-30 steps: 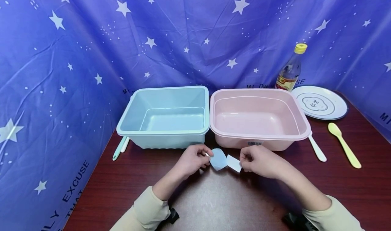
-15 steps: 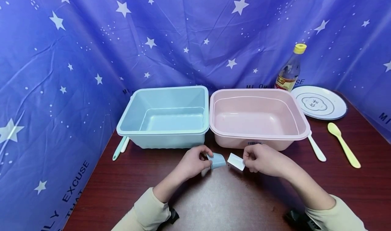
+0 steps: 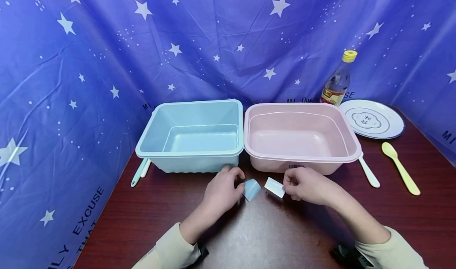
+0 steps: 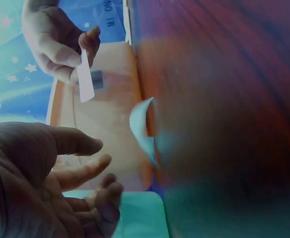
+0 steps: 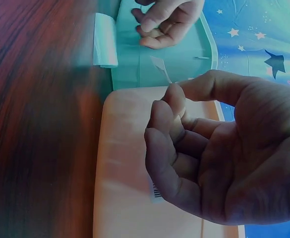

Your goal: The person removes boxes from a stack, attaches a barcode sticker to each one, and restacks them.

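Note:
My right hand [image 3: 308, 186] pinches a small white slip [image 3: 275, 187], apparently paper, between thumb and forefinger above the table. In the right wrist view that slip [image 5: 160, 68] shows nearly edge-on. A curved light-blue piece [image 3: 251, 190], like curled paper, lies on the table just right of my left hand [image 3: 223, 190]. The left wrist view shows my left hand [image 4: 60, 178] with its fingers loose and spread, a gap between them and the blue piece [image 4: 143, 130]. Nothing is in that hand.
Behind the hands stand a blue basin [image 3: 192, 162] and a pink basin [image 3: 303, 158] side by side. To the right are a yellow spoon [image 3: 401, 169], a white handle [image 3: 369, 171], a plate [image 3: 388, 120] and a bottle [image 3: 336, 83]. Two handles [image 3: 140, 173] poke out at left.
My left hand has let go of the light-blue piece, which now rests curled on the table. The white slip has tilted and shifted slightly right with my right hand.

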Tool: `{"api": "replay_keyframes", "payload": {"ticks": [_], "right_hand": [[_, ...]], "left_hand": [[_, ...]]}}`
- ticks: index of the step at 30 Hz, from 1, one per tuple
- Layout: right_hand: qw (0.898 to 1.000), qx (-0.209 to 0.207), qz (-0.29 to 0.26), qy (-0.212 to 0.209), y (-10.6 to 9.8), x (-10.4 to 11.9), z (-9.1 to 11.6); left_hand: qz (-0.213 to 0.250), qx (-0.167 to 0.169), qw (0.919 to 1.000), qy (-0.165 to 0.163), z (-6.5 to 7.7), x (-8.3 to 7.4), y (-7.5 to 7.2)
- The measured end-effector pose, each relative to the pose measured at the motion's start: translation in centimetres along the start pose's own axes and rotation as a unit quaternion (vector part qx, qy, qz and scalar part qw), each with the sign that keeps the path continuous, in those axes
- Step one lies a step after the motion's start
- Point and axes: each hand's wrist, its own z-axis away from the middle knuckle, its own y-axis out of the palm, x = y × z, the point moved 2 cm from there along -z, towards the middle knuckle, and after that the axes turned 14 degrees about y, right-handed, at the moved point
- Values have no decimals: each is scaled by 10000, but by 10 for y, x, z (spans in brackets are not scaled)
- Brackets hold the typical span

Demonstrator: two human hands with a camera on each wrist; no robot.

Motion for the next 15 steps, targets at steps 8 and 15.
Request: {"api": "replay_keyframes", "payload": {"ticks": [8,15], "right_hand": [[9993,-144,-320,-84,8,6,-2],[9927,-336,-1151,-147,19,14,-4]], "left_hand": [[1374,-354,9791,1454,2,-21,1],[1538,-603,9735,1580,3,-28,-1]]}}
